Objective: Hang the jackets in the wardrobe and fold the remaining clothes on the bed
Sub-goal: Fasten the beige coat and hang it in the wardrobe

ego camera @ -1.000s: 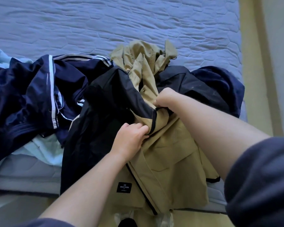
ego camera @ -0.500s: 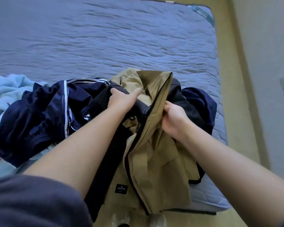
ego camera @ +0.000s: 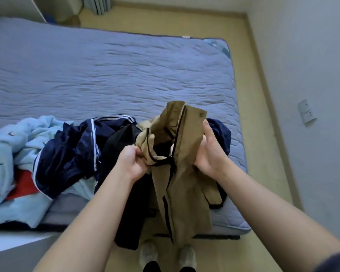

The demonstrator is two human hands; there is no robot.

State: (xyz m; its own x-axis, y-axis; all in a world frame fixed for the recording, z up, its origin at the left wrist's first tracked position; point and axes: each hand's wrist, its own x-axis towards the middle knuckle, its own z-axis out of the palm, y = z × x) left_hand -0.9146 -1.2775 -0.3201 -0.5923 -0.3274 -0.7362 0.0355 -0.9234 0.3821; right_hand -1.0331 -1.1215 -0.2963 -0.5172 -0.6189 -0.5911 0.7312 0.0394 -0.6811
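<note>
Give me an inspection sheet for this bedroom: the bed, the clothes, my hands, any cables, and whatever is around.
Surface: bed, wrinkled blue-grey quilted cover.
Job's things: tan jacket with black trim, held up at the bed's near edge and hanging down; black garment draped over that edge beside it; navy track jacket with white stripes, light blue garment and red garment heaped to the left; dark navy garment behind the right hand.
Clutter: nothing seen.
Grippers: left hand grips the tan jacket's bunched edge; right hand holds its other side.
Cables: nothing seen.
Surroundings: yellowish floor, pale wall with a wall plate.
</note>
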